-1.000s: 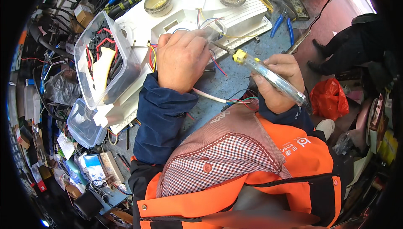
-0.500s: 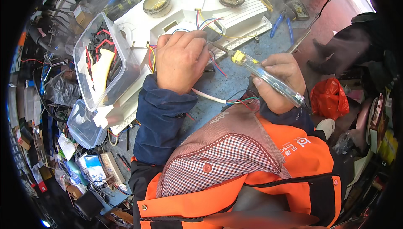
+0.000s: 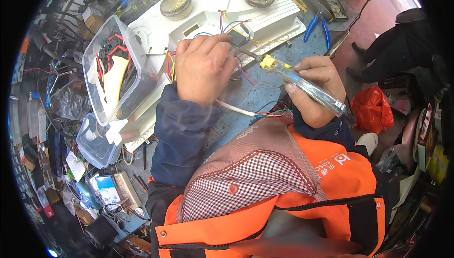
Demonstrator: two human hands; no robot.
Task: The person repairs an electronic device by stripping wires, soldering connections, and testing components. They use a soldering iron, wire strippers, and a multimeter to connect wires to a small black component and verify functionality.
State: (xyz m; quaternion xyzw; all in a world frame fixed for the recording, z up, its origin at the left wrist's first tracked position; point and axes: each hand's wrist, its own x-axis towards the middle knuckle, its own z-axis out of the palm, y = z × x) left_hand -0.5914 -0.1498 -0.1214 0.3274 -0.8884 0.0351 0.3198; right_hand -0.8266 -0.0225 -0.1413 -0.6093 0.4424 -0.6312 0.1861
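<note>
My right hand [image 3: 321, 80] is closed around the clear handle of a soldering iron [image 3: 305, 89] with a yellow collar. The iron's metal shaft points left, and its tip end is beside the fingers of my left hand [image 3: 204, 71]. That hand is curled shut over the near side of a large white appliance housing [image 3: 272, 19]; what its fingertips hold is hidden. Thin red and blue wires [image 3: 246, 74] come out from beside it. More coloured wires [image 3: 231, 25] rise from the housing just beyond. Below the hands, a white cable [image 3: 236, 109] ends in several thin coloured leads.
A clear plastic box [image 3: 146, 80] of black and red parts stands left of my left hand. Blue-handled pliers [image 3: 326, 33] lie on the blue bench at right. Another person's dark-clothed legs [image 3: 402, 42] and a red plastic bag [image 3: 372, 111] are farther right.
My right hand and the soldering iron have shifted very slightly to the right. My left hand stays in place. The other person's legs at right have changed position.
</note>
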